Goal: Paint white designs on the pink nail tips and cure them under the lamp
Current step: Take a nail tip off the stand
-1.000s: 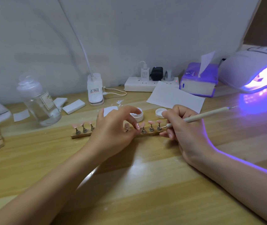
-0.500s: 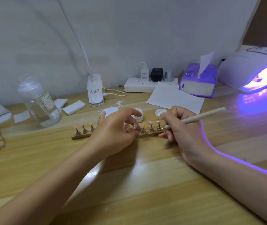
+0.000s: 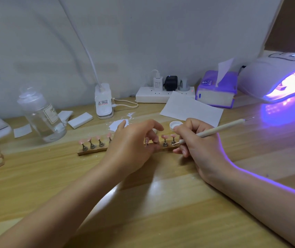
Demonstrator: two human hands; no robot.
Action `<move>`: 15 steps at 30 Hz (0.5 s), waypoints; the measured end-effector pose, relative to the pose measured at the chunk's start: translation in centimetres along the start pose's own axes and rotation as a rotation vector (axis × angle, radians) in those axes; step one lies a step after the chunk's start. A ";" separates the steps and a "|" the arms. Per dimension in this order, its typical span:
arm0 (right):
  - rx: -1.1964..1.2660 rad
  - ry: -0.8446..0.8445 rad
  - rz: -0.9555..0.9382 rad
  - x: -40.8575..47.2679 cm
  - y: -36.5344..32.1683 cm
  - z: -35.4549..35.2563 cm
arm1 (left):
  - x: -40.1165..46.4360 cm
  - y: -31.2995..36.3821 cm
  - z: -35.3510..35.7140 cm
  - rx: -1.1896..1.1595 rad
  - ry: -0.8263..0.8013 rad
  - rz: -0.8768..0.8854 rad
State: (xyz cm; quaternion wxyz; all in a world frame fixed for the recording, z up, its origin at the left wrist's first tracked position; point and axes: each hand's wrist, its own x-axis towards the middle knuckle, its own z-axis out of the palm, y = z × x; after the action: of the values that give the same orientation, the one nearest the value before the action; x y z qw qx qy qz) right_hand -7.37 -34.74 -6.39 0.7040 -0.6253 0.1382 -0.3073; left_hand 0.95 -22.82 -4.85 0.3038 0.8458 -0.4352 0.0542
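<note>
Several pink nail tips [image 3: 164, 136] on the wooden holder strip [image 3: 91, 150] show no visible white. Left hand [image 3: 134, 145] pinches one tip's stand; right hand [image 3: 197, 140] grips the dotting pen [image 3: 220, 129] at the end tip. Curing under the lit UV lamp [image 3: 275, 77] appears outstanding.

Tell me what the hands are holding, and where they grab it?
The right hand pinches the nail art pen near its front tip. The left hand pinches a nail tip stand on the wooden strip.

Two hands [image 3: 132, 144], one dotting pen [image 3: 220, 129]
</note>
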 end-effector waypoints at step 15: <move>0.005 0.015 0.004 0.0 0.0 0.1 | -0.2 1.0 -0.1 0.205 0.002 0.066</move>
State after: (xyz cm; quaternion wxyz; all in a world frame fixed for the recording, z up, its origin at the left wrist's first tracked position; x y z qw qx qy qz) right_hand -7.35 -34.65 -6.41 0.7050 -0.6211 0.1439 -0.3107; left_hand 0.05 -23.10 -4.36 0.2142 0.8576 -0.4546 0.1094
